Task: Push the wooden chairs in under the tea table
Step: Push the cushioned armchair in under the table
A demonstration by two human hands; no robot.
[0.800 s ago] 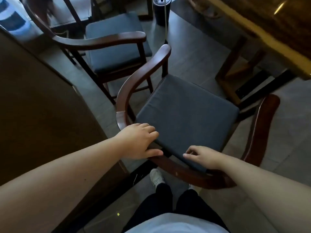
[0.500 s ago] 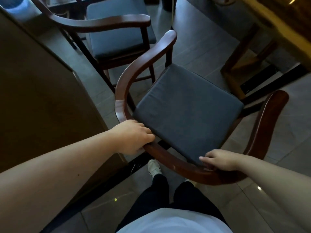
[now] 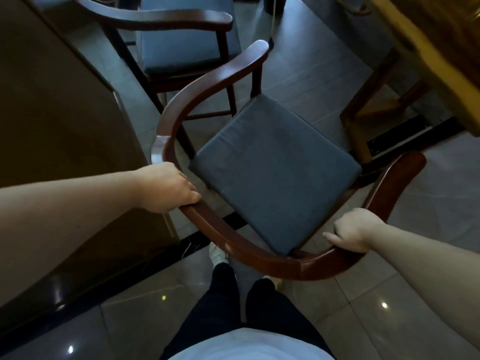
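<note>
Both hands grip the chair's back rail (image 3: 259, 253): left hand (image 3: 168, 188), right hand (image 3: 355, 231). Tea table (image 3: 428, 66) lies at two o'clock, seat front facing it.

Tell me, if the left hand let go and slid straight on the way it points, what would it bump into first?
The left hand points rightward across the near chair, so it would most likely meet the grey seat cushion first. Depth is unclear, though: it might pass just above the cushion.
</note>
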